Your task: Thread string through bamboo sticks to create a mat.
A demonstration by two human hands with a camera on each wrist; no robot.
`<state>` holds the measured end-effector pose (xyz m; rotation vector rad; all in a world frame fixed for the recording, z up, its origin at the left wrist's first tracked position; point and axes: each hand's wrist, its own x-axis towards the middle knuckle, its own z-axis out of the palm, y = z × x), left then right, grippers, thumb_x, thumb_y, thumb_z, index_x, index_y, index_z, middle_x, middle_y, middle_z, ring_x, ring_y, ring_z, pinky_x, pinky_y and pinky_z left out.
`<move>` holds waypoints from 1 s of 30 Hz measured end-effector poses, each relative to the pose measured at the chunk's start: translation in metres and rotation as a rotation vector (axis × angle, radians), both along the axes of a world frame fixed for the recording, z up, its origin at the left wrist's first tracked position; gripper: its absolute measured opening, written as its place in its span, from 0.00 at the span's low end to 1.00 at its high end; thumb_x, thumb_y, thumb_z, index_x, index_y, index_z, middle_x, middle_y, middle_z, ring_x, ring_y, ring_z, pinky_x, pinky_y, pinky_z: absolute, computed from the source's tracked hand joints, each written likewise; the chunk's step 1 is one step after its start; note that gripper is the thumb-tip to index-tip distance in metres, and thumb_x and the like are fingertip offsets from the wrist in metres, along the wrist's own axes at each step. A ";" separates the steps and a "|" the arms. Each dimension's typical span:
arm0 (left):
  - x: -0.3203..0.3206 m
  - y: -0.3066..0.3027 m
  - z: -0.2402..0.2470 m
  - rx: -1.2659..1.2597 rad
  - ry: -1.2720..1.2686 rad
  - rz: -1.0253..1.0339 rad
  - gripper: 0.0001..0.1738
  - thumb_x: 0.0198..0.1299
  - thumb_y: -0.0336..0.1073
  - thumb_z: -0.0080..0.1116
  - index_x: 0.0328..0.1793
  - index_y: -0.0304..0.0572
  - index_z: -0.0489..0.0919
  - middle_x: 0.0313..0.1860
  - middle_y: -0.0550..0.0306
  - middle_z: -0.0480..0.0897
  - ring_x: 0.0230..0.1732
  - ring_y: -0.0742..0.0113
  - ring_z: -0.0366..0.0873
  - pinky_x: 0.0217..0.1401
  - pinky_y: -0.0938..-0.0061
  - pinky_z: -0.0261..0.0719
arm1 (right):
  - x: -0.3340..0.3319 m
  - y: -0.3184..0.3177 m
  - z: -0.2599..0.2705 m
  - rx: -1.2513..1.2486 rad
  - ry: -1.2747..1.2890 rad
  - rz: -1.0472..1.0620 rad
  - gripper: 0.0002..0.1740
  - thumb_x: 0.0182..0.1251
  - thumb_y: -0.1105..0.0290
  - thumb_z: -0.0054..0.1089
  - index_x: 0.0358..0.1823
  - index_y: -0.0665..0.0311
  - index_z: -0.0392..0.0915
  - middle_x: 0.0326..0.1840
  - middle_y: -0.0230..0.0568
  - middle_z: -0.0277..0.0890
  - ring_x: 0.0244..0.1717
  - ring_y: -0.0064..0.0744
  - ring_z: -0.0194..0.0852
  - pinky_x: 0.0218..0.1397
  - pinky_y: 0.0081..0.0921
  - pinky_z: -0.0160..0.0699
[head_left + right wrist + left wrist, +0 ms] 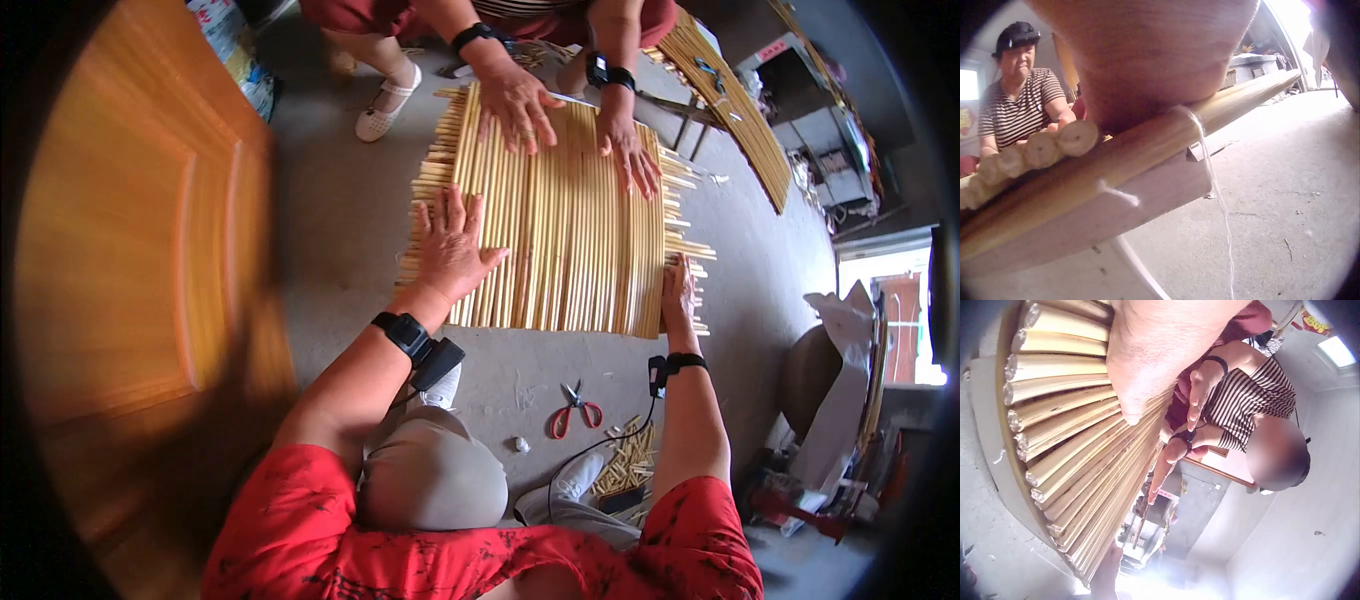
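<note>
A mat of pale yellow reed stalks lies flat on a low board. My left hand presses flat on its left part, fingers spread and straight. My right hand lies along the mat's right edge, fingers straight against the stalk ends. In the left wrist view my palm rests on the stalks. In the right wrist view my hand presses on one stalk with a white string hanging from it. Across the mat a second person presses both hands down on its far side.
Red-handled scissors lie on the grey floor by my knees, next to short cut stalk pieces. A wooden door panel stands at the left. Another reed mat leans at the back right, with clutter beyond.
</note>
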<state>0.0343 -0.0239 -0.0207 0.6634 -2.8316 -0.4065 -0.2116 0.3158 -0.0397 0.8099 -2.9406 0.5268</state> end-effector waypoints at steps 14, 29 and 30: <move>-0.003 0.008 0.005 -0.100 -0.068 0.045 0.46 0.54 0.64 0.45 0.71 0.43 0.51 0.71 0.36 0.44 0.72 0.40 0.39 0.68 0.40 0.32 | 0.006 -0.018 0.017 -0.115 0.131 -0.138 0.23 0.62 0.72 0.48 0.59 0.68 0.62 0.50 0.54 0.68 0.56 0.52 0.61 0.57 0.39 0.61; -0.003 0.007 0.002 -0.054 -0.042 0.052 0.48 0.51 0.68 0.46 0.71 0.46 0.54 0.71 0.38 0.46 0.72 0.41 0.39 0.67 0.38 0.30 | 0.069 -0.062 0.044 -0.233 -0.322 0.097 0.17 0.60 0.71 0.47 0.50 0.71 0.65 0.64 0.55 0.56 0.67 0.53 0.48 0.69 0.39 0.47; -0.003 0.007 0.005 -0.056 -0.096 0.064 0.48 0.51 0.69 0.45 0.71 0.47 0.52 0.72 0.39 0.44 0.73 0.43 0.38 0.68 0.40 0.29 | 0.069 -0.061 0.036 -0.179 -0.138 0.170 0.17 0.61 0.71 0.47 0.50 0.71 0.65 0.63 0.56 0.57 0.67 0.53 0.49 0.69 0.39 0.48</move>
